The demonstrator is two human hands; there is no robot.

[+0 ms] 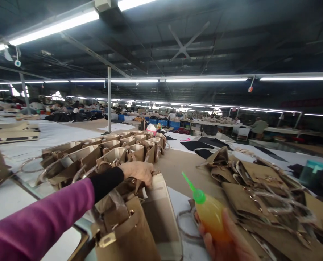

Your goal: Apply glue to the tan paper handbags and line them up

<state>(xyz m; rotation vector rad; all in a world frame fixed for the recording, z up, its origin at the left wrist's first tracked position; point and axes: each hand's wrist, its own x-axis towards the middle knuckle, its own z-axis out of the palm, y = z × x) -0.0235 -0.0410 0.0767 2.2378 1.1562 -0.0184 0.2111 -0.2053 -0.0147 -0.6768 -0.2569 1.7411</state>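
Ceiling fan (183, 49), lit tubes (55, 27), grey post (109, 99), apparently a teal container (309, 174)

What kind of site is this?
Likely a handbag factory floor: rows of brown bags on the worktable, a squeeze bottle of amber liquid, long tube lights over distant workstations.

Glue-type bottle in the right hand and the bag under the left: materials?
Bottle in the right hand: likely soft plastic, glossy; translucent, liquid visible through it. Bag under the left hand: suede or suede-look fabric, judging by its matte brown face; clasp plate probably metal, shiny gold.
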